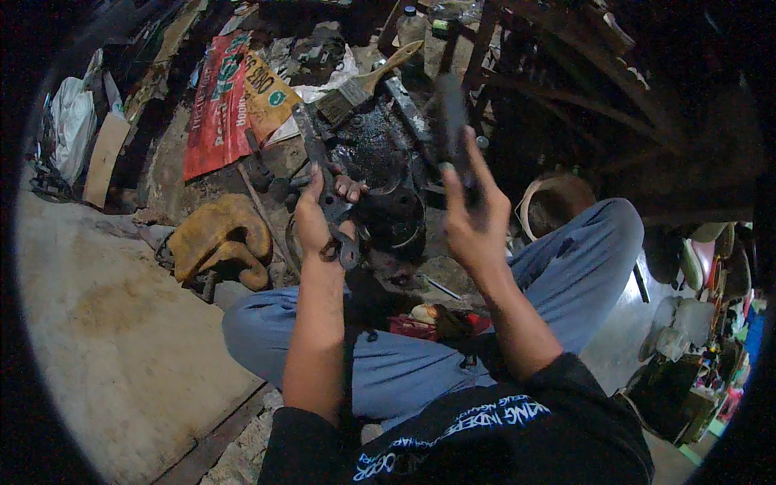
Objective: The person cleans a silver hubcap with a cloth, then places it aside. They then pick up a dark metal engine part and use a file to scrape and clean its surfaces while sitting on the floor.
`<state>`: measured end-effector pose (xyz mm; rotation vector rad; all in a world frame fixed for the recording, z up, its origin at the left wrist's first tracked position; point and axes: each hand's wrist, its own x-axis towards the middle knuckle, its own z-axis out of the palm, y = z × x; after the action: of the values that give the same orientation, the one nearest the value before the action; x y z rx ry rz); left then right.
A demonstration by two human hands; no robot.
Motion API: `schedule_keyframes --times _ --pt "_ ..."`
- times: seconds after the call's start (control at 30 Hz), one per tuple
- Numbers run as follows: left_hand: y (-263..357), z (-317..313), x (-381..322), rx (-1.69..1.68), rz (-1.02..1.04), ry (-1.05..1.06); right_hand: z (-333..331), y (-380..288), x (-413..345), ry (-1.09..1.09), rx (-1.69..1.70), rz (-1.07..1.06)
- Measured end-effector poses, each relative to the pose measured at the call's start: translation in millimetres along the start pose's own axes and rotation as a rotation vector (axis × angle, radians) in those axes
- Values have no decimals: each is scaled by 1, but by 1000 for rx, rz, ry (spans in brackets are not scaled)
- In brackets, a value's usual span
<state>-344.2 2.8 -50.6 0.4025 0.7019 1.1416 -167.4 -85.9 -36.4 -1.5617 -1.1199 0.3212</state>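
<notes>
My left hand grips a long, flat metal bracket with holes in it, tilted upward away from me. Raised to the right, my right hand holds a dark, blocky tool too blurred to name. Between the hands sit a dark, wet-looking pan and a round black metal part. A paintbrush with a wooden handle lies beyond my left hand, across the pan's far edge. Right of it is a greasy metal bar.
At left lies a crumpled yellow-brown lump, near a thin stick. Red and yellow printed sheets cover the ground behind. A round container stands by my right knee. A thin rod lies between my legs.
</notes>
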Motion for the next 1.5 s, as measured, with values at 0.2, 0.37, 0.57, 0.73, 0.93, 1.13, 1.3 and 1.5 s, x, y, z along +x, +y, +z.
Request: schedule_keyframes --times 0.2,0.37,0.57,0.73,0.93,1.13,1.3,1.5 --pt "-6 -8 -2 -122 -12 -178 -38 -2 -83 -95 55 359" --pt "1 13 -16 -88 0 -206 -37 4 -105 -228 131 448" --pt "-8 8 -16 -30 75 -362 -23 13 -115 -276 136 296" --pt "-17 1 -12 -25 105 -304 -17 1 -106 -215 107 148" --pt "-27 2 -12 -45 146 -313 19 2 -35 -162 90 -71" --pt "-28 1 -14 -8 141 -265 27 -13 -45 -247 14 84" --pt "-30 0 -12 -82 131 -298 -9 -2 -85 -209 -33 78" --pt "-27 2 -10 19 158 -296 19 6 -4 -208 -115 -83"
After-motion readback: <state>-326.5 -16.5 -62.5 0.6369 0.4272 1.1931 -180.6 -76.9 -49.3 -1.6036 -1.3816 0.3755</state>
